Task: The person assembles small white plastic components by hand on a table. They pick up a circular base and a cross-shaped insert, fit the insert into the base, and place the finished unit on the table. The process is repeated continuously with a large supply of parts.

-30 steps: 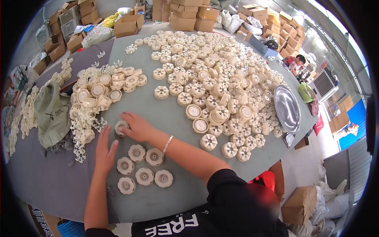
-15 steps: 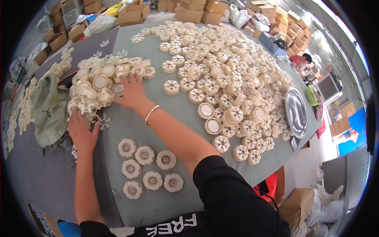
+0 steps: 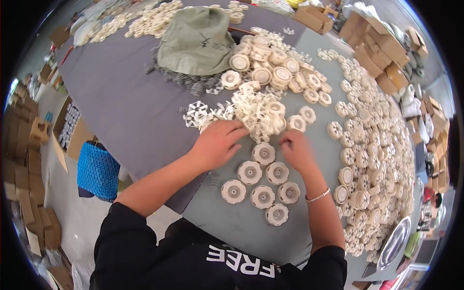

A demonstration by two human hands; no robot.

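Observation:
My left hand (image 3: 220,142) has its fingers spread, thumb apart, at the near edge of a heap of white star-shaped plastic pieces (image 3: 256,111). Across from it, my right hand (image 3: 296,150), slightly blurred, has its fingers curled in beside a cream round plastic cap (image 3: 296,123); whatever they grip is hidden. Between and below the hands lie several cream round caps (image 3: 263,196), hollow side up with a small hub in the middle. Behind the star pieces rises a pile of more caps (image 3: 282,75), next to a green cloth (image 3: 195,41) lying over dark grey springs (image 3: 193,82).
A large spread of assembled cream parts (image 3: 372,159) covers the table's right side, with a shiny metal tray (image 3: 394,241) at its edge. More cream parts (image 3: 152,19) lie at the far left. An open carton (image 3: 72,128) and a blue woven-covered seat (image 3: 98,169) stand left of the table.
The view has turned left. Both hands have drawn back from the cap pile, and star pieces now lie heaped close to the laid-out caps. My right hand has gone from spread to curled.

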